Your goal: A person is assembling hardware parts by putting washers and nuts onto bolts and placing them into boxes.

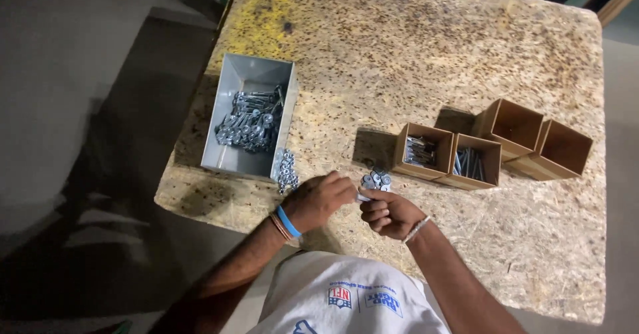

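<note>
Chipboard forms the desk (413, 61), bearing a grey metal tray (229, 114) of bolts (249, 121) and four small cardboard boxes (492, 147). Near its front edge, left hand (319, 201) and right hand (389, 214) meet, fingers clenched together on a small bolt (363, 198) just beside a washer pile (376, 179).

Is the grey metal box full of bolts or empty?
Partly full. The grey metal box has a heap of bolts across its middle, with bare floor showing at both ends.
</note>
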